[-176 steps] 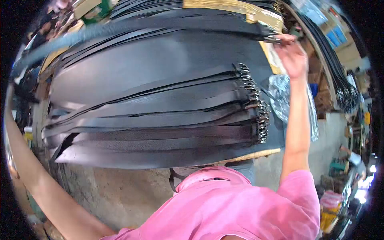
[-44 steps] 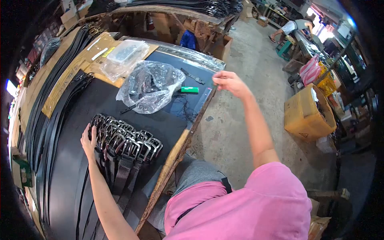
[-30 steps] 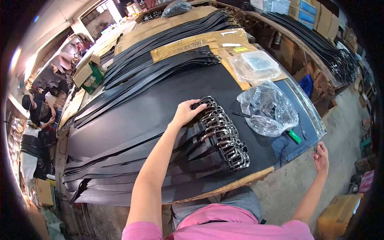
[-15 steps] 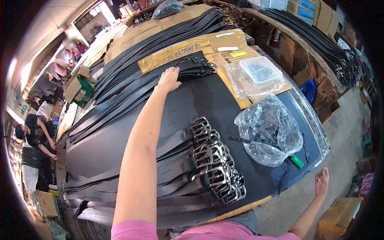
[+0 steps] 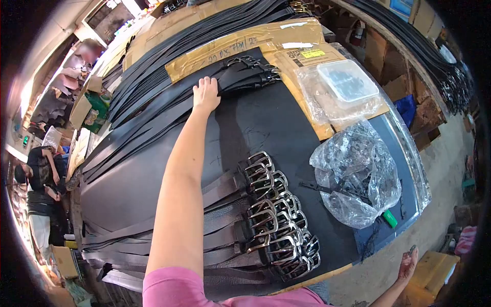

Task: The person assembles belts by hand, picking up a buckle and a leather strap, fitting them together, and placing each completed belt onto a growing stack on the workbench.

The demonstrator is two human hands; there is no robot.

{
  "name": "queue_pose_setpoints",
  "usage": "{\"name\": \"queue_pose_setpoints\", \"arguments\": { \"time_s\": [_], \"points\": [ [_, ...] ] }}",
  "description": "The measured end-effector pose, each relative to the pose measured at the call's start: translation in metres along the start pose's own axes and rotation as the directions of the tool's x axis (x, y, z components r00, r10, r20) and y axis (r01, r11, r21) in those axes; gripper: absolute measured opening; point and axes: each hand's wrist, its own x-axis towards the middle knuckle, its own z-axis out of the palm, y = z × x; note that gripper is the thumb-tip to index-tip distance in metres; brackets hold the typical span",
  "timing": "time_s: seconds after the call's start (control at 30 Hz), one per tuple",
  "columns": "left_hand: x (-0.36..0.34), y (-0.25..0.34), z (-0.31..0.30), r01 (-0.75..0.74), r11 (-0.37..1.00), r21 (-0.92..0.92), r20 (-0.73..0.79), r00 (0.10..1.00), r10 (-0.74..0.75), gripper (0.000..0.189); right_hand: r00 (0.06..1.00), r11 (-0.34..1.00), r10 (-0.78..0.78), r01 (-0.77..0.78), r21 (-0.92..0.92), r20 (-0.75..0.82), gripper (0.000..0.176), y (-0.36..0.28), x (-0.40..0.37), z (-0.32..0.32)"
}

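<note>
My left hand (image 5: 206, 95) lies over a bundle of black belts (image 5: 153, 122), fingers stretched across the straps and not wrapped round them. The dark buckles (image 5: 270, 74) of that bundle are to the right of the hand. Nearer to me, a second group of black belts (image 5: 220, 233) has a heap of shiny silver buckles (image 5: 281, 220) at its right end; my left forearm passes over their straps. Off the table's right front edge is my right hand (image 5: 407, 264), its fingers loosely bent and apart from any belt. I make out nothing held in it.
A clear plastic bag (image 5: 355, 176) of small black parts lies on the right, beside a green object (image 5: 390, 219). Behind it are a clear plastic box (image 5: 349, 81) and cardboard (image 5: 302, 56). More belts (image 5: 204, 38) lie farther back. Another person (image 5: 43, 171) is at far left.
My left hand has shifted a little left along the belts, away from their buckles. My right hand has dropped lower beside the table. The camera view has tilted and moved slightly.
</note>
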Motion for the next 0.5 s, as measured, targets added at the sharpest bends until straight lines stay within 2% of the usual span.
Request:
{"name": "queue_pose_setpoints", "arguments": {
  "time_s": [0.07,0.17,0.23,0.3,0.37,0.4,0.5],
  "points": [
    [-0.011,-0.006,-0.004,-0.088,0.994,0.062,-0.132,0.987,0.096,0.041,1.0,1.0,-0.009,0.009,0.001,-0.012,0.039,-0.008,0.015,-0.009],
    [-0.032,-0.009,-0.018,-0.031,0.998,0.053,-0.148,0.988,0.039,0.039,0.996,0.996,-0.071,0.069,0.053,0.048,0.039,-0.017,0.025,-0.013],
    [-0.042,-0.018,-0.036,-0.093,0.996,0.005,-0.219,0.971,0.092,0.038,0.988,0.99,-0.118,0.109,0.088,0.1,0.037,-0.034,0.018,-0.011],
    [-0.04,-0.032,-0.044,-0.107,0.985,-0.135,-0.166,0.983,0.084,0.038,0.973,0.977,-0.178,0.155,0.149,0.15,0.035,-0.045,0.009,0.006],
    [-0.042,-0.034,-0.076,-0.139,0.987,-0.081,0.106,0.983,0.147,0.036,0.962,0.957,-0.245,0.221,0.186,0.118,0.035,-0.053,0.008,0.029],
    [-0.044,-0.032,-0.087,-0.163,0.985,-0.061,0.242,0.955,0.173,0.036,0.956,0.946,-0.278,0.255,0.201,0.097,0.035,-0.059,0.009,0.038],
    [-0.063,-0.025,-0.092,-0.176,0.982,-0.075,0.201,0.961,0.187,0.036,0.914,0.922,-0.289,0.186,0.339,0.284,0.045,-0.07,0.025,0.061]
  ]
}}
